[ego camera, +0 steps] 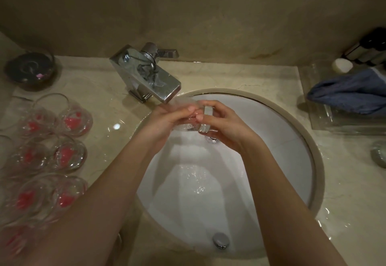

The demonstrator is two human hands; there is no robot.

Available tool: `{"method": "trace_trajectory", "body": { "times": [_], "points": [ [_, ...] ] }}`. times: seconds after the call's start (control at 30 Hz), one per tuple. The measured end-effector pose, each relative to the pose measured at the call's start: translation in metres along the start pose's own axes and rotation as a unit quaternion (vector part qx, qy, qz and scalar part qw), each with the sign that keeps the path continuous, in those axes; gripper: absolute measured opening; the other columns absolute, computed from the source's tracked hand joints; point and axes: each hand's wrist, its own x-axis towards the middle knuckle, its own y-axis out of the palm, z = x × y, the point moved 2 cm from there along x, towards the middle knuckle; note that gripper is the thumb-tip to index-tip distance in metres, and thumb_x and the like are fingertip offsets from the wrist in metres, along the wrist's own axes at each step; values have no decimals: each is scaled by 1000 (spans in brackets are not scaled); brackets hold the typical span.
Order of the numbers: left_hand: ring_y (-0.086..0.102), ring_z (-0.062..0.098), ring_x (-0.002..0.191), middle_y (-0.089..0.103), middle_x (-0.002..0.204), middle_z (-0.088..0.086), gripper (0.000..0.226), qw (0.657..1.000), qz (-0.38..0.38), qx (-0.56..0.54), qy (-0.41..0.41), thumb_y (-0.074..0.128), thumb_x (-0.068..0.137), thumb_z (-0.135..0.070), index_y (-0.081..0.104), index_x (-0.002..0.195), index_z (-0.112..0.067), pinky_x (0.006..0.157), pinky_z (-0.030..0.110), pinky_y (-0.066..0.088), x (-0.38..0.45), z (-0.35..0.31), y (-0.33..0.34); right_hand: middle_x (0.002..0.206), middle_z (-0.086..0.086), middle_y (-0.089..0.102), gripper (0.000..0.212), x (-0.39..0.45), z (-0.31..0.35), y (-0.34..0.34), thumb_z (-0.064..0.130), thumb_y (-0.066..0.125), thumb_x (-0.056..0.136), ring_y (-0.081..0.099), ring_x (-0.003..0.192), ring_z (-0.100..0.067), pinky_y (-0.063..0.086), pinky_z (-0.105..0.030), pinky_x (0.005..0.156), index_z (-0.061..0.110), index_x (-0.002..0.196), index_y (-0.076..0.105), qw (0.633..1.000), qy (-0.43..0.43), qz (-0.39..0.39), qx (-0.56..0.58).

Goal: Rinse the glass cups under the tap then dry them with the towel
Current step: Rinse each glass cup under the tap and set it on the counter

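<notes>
Forearms fill the bottom of the frame, reaching up over the white sink (292,161). Far left, glass cups with pink inside (69,155) crowd the counter, a dark bowl (29,69) in the upper left. At centre, the left hand (167,119) curls round a clear glass cup (189,124), held just under the chrome tap (150,79). Meeting it, the right hand (223,127) grips the cup's other side, fingers bent over its rim. Upper right, a blue towel (351,96) lies on a clear tray (325,123).
</notes>
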Motion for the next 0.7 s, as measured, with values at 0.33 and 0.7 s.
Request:
{"method": "trace_trajectory", "body": {
  "times": [0.33,0.7],
  "points": [
    [71,12,75,76,78,-3,45,997,-57,-34,30,59,89,7,75,86,-34,79,31,57,5,-4,7,98,-4,73,27,-5,5,-3,28,63,93,72,78,-22,55,-20,68,13,116,66,998,55,11,17],
    [72,16,75,75,83,5,8,999,-18,24,-42,63,91,-7,71,93,-8,73,22,54,9,2,15,80,-6,67,47,-2,6,-1,52,43,99,64,56,-14,53,-22,55,13,108,66,995,98,-22,18]
  ]
}}
